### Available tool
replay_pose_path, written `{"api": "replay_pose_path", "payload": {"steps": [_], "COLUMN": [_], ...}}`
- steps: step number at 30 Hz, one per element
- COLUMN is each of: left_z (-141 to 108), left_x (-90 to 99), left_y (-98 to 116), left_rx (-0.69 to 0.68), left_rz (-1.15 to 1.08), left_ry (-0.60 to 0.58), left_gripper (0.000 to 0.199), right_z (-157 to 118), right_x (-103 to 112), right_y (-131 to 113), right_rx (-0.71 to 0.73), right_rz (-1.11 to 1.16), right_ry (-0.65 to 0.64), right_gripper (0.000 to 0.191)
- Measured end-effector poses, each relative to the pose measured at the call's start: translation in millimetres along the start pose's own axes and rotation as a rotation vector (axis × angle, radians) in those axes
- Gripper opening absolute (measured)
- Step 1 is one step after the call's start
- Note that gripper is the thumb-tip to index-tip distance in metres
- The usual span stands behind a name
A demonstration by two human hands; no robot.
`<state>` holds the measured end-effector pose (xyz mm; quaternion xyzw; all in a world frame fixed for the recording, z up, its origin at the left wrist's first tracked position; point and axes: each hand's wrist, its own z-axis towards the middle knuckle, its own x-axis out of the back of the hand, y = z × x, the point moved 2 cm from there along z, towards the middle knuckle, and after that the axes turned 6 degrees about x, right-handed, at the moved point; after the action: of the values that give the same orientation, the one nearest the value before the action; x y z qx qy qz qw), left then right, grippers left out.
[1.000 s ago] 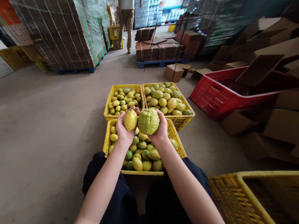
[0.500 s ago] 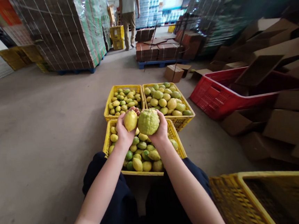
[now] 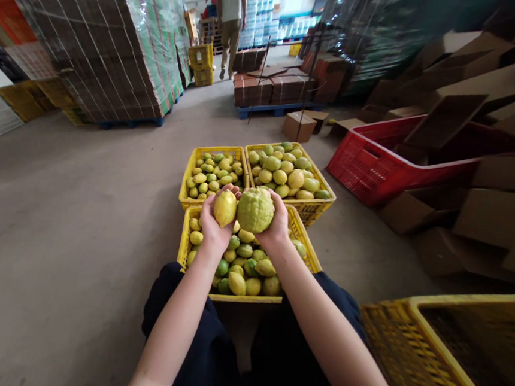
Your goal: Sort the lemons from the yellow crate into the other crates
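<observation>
A smooth yellow fruit lies in my left hand, whose fingers curve behind it. Beside it, my right hand holds a larger, bumpy green fruit, with the thumb round its right side. Both hands are above a yellow crate of green and yellow fruits, near its far edge. Behind are two more yellow crates: the left one has smaller fruits, the right one larger ones. The hands hide part of the near crate's fruits.
At the right are a red crate and a heap of cardboard boxes. Another yellow crate stands at the lower right. Wrapped pallet stacks and a person are farther back.
The person in the background has stepped farther away and slightly right. My hands and the two fruits look unmoved.
</observation>
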<state>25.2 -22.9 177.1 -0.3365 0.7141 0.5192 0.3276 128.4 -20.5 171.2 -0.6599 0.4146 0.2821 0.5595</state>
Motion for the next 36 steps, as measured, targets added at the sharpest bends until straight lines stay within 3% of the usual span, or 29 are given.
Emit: {"api": "replay_pose_path", "payload": {"steps": [24,31,36], "left_z": [4,8,5], "left_x": [3.8,9.7,7.8], "left_y": [-1,-3,-2], "left_rx": [0.01,-0.018,-0.031], "left_rz": [-0.013,0.034,0.041], "left_ry": [-0.002,-0.006,-0.008], "left_gripper": [0.032,0.029,0.034], "right_z": [5,5,10], "right_x": [6,5,13], "right_y": [2,2,2], "right_rx": [-0.018,-0.015,0.086], "right_rz": [0.043,0.019,-0.039], "right_ry": [-0.02,0.065,0.173], "right_gripper": [0.018,0.019,0.019]}}
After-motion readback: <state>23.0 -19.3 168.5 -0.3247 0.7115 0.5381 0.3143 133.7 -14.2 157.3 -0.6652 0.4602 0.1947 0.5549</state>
